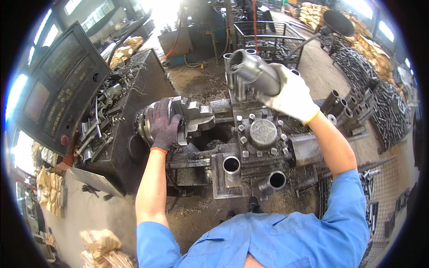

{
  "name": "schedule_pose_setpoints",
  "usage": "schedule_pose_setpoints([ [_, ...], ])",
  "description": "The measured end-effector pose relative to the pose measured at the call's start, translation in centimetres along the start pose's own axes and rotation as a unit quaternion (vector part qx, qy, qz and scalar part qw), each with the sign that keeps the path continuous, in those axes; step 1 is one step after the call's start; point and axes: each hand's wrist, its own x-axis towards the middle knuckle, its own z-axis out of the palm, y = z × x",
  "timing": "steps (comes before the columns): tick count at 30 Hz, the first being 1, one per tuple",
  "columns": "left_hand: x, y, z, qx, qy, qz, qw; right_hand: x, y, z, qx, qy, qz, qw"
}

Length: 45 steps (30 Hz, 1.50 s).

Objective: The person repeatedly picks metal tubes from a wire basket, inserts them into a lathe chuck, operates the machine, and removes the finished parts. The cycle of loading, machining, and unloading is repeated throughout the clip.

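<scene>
My left hand [162, 125], in a dark glove with an orange cuff, lies with its fingers stretched out on the lathe chuck [195, 117]. The stepped metal jaws of the chuck stick out to the right of that hand. Raised over the machine, my right hand [292, 96] wears a white glove and is closed around a grey metal tube [254, 73], whose end points up and left. Below it sits the bolted tool post [262, 134]. Closer to me, two short metal tubes [231, 169] stand on the carriage, the right one tilted.
A control panel [62, 91] leans at the left, beside a chip-strewn headstock [138, 85]. More metal tubes [343, 105] stand at the right, before a large heap of metal parts [371, 85]. A wire-frame bin [272, 40] is at the back; a round lamp [338, 23] overhangs.
</scene>
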Motion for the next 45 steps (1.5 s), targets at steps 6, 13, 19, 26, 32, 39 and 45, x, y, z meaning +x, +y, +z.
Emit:
schedule_pose_setpoints([
  [6, -18.3, 13.5, -6.6, -0.716, 0.002, -0.125, 0.686, -11.8, -14.7, -0.2, -0.067, -0.157, -0.113, 0.979],
  [13, -25.8, 11.0, -3.0, -0.759, -0.088, -0.452, 0.46, -24.9, -13.3, 10.8, 0.007, -0.446, 0.186, 0.875],
  [19, -28.7, 10.6, 0.8, -0.747, -0.111, -0.49, 0.436, -31.0, -6.7, 18.2, 0.12, -0.465, 0.276, 0.832],
  [26, -31.4, 8.9, 1.6, -0.776, -0.146, -0.532, 0.306, -29.2, -8.4, 12.1, 0.297, -0.443, 0.25, 0.808],
  [32, -29.6, 10.0, -0.7, -0.715, -0.187, -0.443, 0.507, -26.8, -5.4, -4.4, 0.174, -0.202, 0.188, 0.945],
  [39, -20.6, 14.6, 1.7, -0.309, -0.032, -0.018, 0.95, -19.8, 10.1, -1.1, 0.203, 0.029, 0.264, 0.943],
  [45, -18.2, 14.2, 3.6, -0.312, -0.083, -0.099, 0.941, -20.0, 7.9, 0.0, 0.12, 0.008, 0.317, 0.941],
])
